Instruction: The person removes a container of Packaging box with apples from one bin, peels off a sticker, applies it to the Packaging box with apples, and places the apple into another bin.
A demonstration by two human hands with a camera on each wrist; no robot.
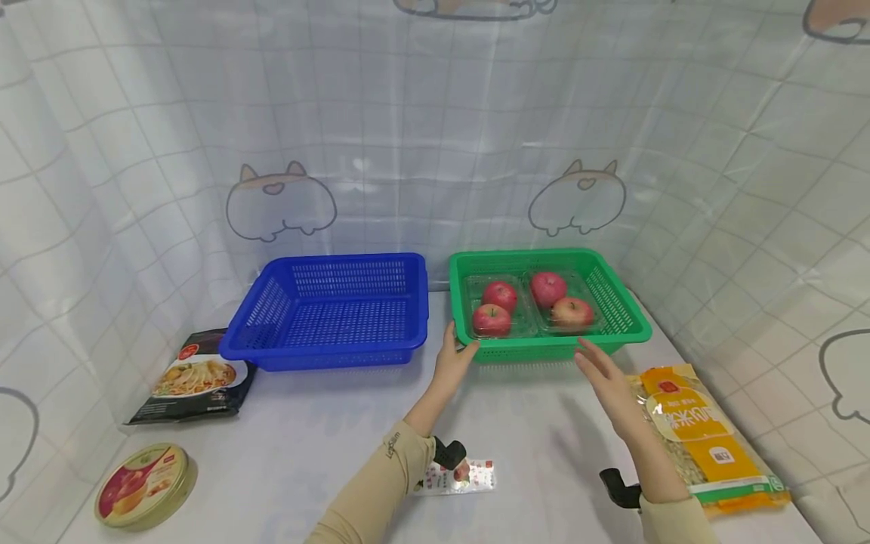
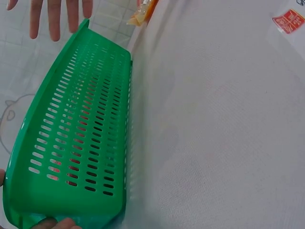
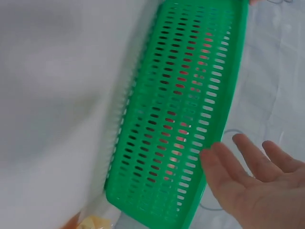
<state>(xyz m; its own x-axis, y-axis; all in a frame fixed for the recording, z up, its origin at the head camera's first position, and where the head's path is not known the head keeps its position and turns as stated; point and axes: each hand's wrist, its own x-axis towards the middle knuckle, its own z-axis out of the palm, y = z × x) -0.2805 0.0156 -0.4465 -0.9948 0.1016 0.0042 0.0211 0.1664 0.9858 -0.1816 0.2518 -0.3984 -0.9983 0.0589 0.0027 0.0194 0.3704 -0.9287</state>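
Observation:
My left hand (image 1: 451, 366) grips the near left corner of a green plastic basket (image 1: 544, 349). Its thumb lies at the rim, and its curled fingers (image 2: 66, 223) show under the basket's end in the left wrist view. Inside the basket are two clear plastic boxes, each with two red apples: one pair on the left (image 1: 492, 320) and one on the right (image 1: 572, 313). My right hand (image 1: 612, 389) is held with spread, mostly straight fingers beside the basket's front rim, holding nothing; in the right wrist view its fingertips (image 3: 209, 157) overlap that rim.
Left of the green basket stands a blue basket (image 1: 326, 355). A black food packet (image 1: 200, 378) leans by its left side, with a round tin (image 1: 144, 485) nearer me. A yellow bag (image 1: 707, 438) lies at the right. Near my left wrist is a small printed packet (image 1: 479, 476).

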